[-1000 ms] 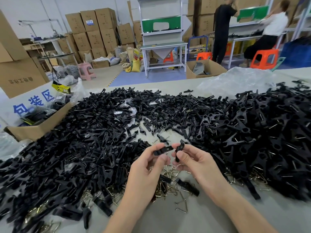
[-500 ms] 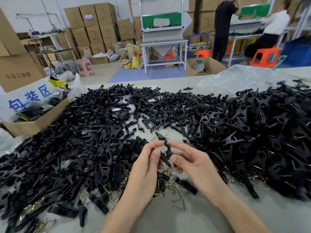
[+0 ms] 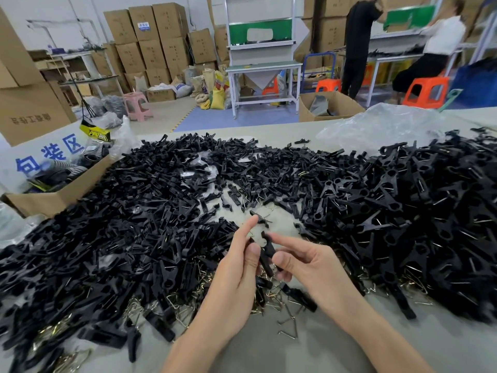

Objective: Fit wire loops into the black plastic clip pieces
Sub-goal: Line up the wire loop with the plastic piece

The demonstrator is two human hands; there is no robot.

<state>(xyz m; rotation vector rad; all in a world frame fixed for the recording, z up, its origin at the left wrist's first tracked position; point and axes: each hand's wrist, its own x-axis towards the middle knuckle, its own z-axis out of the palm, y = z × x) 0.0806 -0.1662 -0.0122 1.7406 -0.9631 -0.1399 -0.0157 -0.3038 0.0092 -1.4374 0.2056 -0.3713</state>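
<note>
I see both hands meeting above the grey table (image 3: 295, 354), just over a scatter of bent brass-coloured wire loops (image 3: 289, 328). The left hand (image 3: 236, 267) pinches a slim black plastic clip piece (image 3: 266, 254) with its thumb against it and its forefinger raised. The right hand (image 3: 314, 267) grips the same piece from the other side between thumb and forefinger. The piece stands nearly upright between the fingertips, clear of the table. I cannot tell whether a wire is seated in it. A heap of loose black clip parts (image 3: 121, 238) spreads to the left, and a second heap (image 3: 403, 211) with wires showing lies to the right. At far left a white sign (image 3: 48, 154) carries the blue characters 包装区. Beside it a yellow-and-black tag (image 3: 98, 134) reads "PRO" and then blurs. A brown cardboard carton (image 3: 29, 118) behind bears upside-down print that I cannot read.
</note>
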